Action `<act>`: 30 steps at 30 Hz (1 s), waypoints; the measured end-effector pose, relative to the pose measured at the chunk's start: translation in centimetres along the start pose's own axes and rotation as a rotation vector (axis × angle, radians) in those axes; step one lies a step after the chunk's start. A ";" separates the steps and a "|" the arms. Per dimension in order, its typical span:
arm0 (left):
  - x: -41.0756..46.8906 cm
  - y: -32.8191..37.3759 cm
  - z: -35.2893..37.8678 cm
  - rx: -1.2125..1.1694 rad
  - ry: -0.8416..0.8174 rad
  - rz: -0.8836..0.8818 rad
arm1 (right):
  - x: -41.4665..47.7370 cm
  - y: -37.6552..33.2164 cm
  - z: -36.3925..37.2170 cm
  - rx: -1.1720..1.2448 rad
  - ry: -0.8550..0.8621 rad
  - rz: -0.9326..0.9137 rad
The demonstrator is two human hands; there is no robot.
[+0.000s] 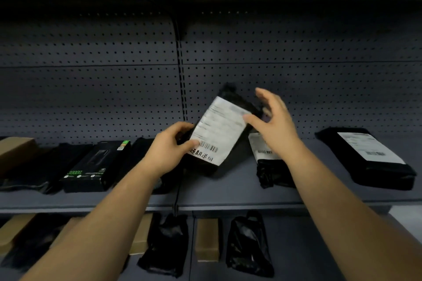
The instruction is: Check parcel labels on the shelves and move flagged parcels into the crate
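Grey metal shelving fills the view. Nearest, on the lower shelf (296,246), lie a brown cardboard box (207,239) and two crumpled black bags (249,246), with more brown boxes at the left. Both bare forearms reach over it to the middle shelf (228,206).

On that shelf at the left sits a black retail box (96,166) printed "30000" in green, between dark parcels, with a tan box (16,148) at the far left. At the right lies a flat black parcel (370,157) with a white label whose print is too small to read. A black bagged parcel (271,166) with a barcode label lies partly behind the right wrist.

The left hand (166,146) grips the lower left corner of the lifted parcel (219,128), thumb pressed on its white label beside the barcode (209,147). The parcel is tilted, raised off the shelf. Under the barcode stand bold black Chinese characters (202,155); the fine print above is blurred. The right hand (276,125) is spread and relaxed at the parcel's upper right, thumb tip at the label's edge; contact cannot be told.

Behind stands the perforated back panel (91,89).
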State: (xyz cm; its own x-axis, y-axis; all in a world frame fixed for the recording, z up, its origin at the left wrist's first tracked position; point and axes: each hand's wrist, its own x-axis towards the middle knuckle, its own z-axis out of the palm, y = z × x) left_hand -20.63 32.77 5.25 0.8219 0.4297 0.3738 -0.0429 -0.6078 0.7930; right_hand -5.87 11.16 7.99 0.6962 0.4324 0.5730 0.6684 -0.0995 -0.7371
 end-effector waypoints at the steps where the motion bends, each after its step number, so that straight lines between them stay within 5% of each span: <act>1: -0.2 -0.1 0.5 -0.098 0.067 -0.026 | -0.1 0.5 0.1 0.040 0.036 0.033; 9: -0.8 1.2 3.0 -0.515 0.274 -0.159 | -2.7 3.3 4.5 0.274 -0.289 0.244; 30: -3.0 1.1 2.8 -0.579 0.301 -0.241 | -3.5 4.1 5.3 0.578 -0.266 0.394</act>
State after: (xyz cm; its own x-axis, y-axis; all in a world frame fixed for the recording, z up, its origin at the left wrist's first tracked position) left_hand -21.59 28.91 3.67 0.6568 0.7254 0.2059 -0.2440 -0.0539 0.9683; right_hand -6.93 13.98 1.04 0.7200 0.6714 0.1758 0.0879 0.1631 -0.9827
